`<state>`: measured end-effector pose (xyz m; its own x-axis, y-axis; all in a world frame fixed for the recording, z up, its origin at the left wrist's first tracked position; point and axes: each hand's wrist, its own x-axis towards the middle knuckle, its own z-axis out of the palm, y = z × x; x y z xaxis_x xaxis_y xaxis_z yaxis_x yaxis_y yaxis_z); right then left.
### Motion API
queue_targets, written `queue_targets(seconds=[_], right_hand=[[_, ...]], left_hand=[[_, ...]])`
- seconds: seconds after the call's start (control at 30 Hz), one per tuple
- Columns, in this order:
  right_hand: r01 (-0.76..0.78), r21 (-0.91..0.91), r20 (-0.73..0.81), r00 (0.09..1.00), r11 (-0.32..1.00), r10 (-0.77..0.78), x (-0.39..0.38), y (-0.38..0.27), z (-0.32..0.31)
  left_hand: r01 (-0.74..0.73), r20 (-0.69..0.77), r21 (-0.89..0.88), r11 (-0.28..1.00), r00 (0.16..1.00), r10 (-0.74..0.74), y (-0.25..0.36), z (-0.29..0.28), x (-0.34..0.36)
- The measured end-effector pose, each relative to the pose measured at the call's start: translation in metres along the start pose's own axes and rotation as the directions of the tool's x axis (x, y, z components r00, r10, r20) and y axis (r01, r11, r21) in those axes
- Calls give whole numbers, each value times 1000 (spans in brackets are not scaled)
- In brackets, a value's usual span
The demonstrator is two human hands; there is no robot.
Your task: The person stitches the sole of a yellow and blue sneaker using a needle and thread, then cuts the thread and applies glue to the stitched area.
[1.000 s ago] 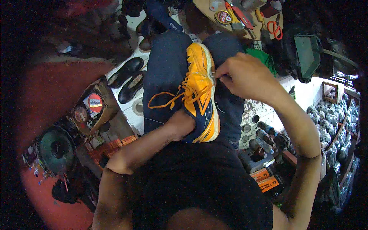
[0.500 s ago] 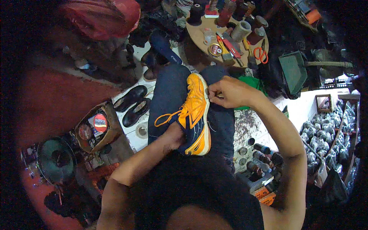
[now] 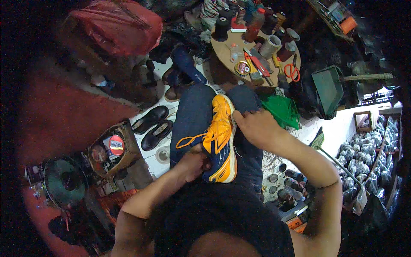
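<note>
An orange and navy sneaker (image 3: 221, 132) with loose orange laces lies lengthwise on my thighs, toe pointing away from me. My left hand (image 3: 196, 161) is curled closed on its opening near the heel, its fingertips partly hidden. My right hand (image 3: 252, 126) is closed in a pinch at the shoe's right side near the toe, beside a fine pale thread; what it holds is too small to tell. Another thread hangs along the pale sole.
Beyond my knees stands a round board (image 3: 222, 51) with spools, scissors and tools. Black shoes (image 3: 152, 132), a cardboard box (image 3: 102, 160) and a fan (image 3: 64, 180) are on the left. A dustpan (image 3: 325, 92), green bag (image 3: 278, 109) and bagged items (image 3: 359, 158) are on the right.
The view has shifted, showing more of the board. My left hand has come partly out of the shoe. My right hand remains at the shoe's side, now angled more along it.
</note>
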<state>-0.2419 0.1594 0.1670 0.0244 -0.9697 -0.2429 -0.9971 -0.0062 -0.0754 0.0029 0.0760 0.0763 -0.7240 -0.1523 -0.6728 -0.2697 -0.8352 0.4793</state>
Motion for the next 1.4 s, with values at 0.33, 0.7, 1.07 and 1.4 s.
queue_targets(seconds=[0.33,0.7,1.07,1.4], right_hand=[[-424,195,152,904,884,399,-44,15,36],[-308,387,26,946,869,323,-48,47,31],[151,971,-128,983,184,-129,-20,83,60],[-36,991,-17,919,127,394,-44,14,70]], left_hand=[[-159,-271,306,939,930,246,-4,6,-21],[-202,-268,583,787,867,421,-28,-27,-45],[-241,-150,810,534,796,586,-44,-74,-66],[-698,-407,-48,715,667,624,34,-68,-100]])
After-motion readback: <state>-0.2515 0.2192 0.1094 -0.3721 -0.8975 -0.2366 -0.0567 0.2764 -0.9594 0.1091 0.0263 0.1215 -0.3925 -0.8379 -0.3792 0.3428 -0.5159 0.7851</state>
